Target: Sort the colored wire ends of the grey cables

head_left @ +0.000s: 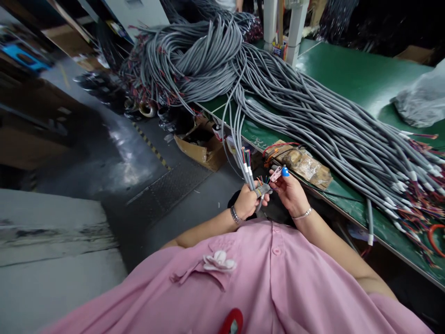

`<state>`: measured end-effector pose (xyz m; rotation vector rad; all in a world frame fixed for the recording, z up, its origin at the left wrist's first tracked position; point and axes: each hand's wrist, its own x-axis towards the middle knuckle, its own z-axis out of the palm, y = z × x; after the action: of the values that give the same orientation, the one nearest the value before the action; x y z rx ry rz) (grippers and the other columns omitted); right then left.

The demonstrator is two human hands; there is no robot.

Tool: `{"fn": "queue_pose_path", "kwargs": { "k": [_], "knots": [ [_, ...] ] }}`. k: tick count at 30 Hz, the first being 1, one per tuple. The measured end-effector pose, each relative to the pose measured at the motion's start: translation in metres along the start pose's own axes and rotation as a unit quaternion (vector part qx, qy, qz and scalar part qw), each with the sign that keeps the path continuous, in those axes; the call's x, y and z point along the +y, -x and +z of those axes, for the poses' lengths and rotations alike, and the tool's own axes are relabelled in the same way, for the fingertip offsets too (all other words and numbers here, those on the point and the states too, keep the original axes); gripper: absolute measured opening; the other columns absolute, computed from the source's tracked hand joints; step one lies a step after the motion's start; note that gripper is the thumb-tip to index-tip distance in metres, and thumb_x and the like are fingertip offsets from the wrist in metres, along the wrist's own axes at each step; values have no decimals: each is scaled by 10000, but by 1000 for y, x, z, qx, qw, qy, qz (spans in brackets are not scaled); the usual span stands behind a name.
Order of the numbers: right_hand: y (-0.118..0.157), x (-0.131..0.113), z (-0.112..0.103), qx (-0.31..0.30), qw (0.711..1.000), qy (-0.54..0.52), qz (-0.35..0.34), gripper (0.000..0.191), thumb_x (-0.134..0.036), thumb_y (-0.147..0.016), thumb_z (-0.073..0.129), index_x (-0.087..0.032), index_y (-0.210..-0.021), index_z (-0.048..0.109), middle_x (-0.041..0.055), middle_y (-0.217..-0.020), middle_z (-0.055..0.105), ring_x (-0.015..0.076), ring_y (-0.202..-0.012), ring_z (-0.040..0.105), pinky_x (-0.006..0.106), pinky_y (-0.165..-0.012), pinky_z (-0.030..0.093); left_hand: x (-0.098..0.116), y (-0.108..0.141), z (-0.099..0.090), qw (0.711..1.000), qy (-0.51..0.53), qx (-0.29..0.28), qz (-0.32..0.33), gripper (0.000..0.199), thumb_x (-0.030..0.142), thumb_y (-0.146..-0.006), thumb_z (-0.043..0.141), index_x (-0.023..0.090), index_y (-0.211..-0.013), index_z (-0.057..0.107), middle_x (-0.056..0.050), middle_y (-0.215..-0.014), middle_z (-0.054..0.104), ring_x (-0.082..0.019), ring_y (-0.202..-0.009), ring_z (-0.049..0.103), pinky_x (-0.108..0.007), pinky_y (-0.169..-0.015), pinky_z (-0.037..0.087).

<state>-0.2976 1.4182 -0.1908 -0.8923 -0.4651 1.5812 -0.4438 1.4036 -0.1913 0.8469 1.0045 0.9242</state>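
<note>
My left hand (246,202) is closed around several grey cables (247,175); a grey cover wraps its thumb. Stripped ends with coloured wires (246,156) stick up above the fist. More thin coloured wires (264,179) fan out between my two hands. Close beside them is my right hand (291,194), its fingers pinched together near the wire tips. It has a blue cover (285,171) on the thumb and a pink patterned piece (276,174) at the index finger. Whatever lies between the right fingertips is too small to make out.
A green-topped workbench (333,65) runs along the right, bearing a long bundle of grey cables (299,102) with white-banded ends. A taped brown packet (308,167) lies by its front edge. An open cardboard box (205,150) stands on the floor; a plastic bag (422,99) is far right.
</note>
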Motion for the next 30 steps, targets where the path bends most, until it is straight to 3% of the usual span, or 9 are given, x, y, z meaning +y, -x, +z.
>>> {"fn": "queue_pose_path", "kwargs": {
  "k": [8, 17, 20, 25, 30],
  "knots": [
    [1, -3, -5, -31, 997, -22, 74, 521, -707, -766, 568, -201, -837, 670, 36, -797, 702, 142, -696, 638, 258, -619, 530, 2, 11, -5, 1000, 12, -9, 11, 379, 472, -704, 729, 128, -763, 583, -14, -547, 613, -89, -404, 549, -169, -339, 225],
    [4, -3, -16, -61, 991, 15, 116, 495, -663, -795, 574, -185, -876, 672, 46, -837, 698, 123, -659, 627, 244, -593, 544, 4, 12, -4, 998, 35, 36, 22, 397, 465, -682, 752, 137, -746, 537, -7, -560, 620, -87, -402, 550, -164, -335, 221],
    [2, -5, -13, -58, 993, 25, 96, 511, -679, -780, 575, -190, -886, 677, 36, -820, 690, 113, -638, 610, 232, -578, 534, 6, 13, 1, 998, 39, 42, 29, 394, 456, -674, 756, 138, -736, 533, -7, -547, 617, -87, -389, 541, -167, -334, 232],
    [1, -6, -6, -33, 997, 68, 30, 356, -531, -751, 703, -185, -826, 670, -3, -729, 653, 89, -597, 553, 214, -584, 506, 11, 13, 9, 998, 39, 44, 32, 387, 444, -661, 762, 135, -714, 535, -10, -528, 609, -94, -391, 548, -169, -334, 223],
    [-2, 2, -11, 51, 982, 152, -96, 331, -518, -780, 684, -188, -788, 670, -6, -697, 640, 79, -577, 522, 197, -554, 454, 12, 9, 12, 997, 51, 50, 36, 384, 437, -668, 763, 140, -729, 528, -6, -524, 606, -99, -386, 552, -169, -328, 206]
  ]
}}
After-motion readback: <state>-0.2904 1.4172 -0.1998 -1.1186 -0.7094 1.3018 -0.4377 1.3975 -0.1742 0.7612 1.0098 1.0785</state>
